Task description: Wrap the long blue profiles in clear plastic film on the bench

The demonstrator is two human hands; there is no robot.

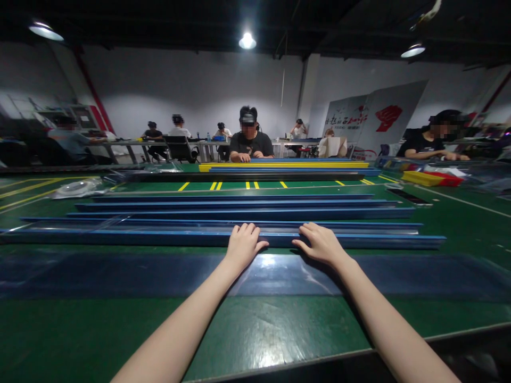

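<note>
My left hand (pixel 245 243) rests over the front wall of a long blue channel profile (pixel 159 238). Its fingers bend over the top edge and the thumb points right along the near side. A short distance to the right, my right hand (pixel 318 242) grips the same wall, its thumb pointing left. Clear film (pixel 115 224) shows inside the channel toward the left. Between me and the profile, a flat transparent plastic strip (pixel 271 274) lies across the table under my wrists. The undersides of my fingers are hidden.
More blue profiles (pixel 247 214) lie just beyond. Farther back are a black profile (pixel 255 176), a yellow profile (pixel 287 166) and a person (pixel 249 141). A phone (pixel 409 197) and a yellow tray (pixel 423 178) are at right, coiled clear material (pixel 77 188) at left. The green table's (pixel 259 330) edge is near me.
</note>
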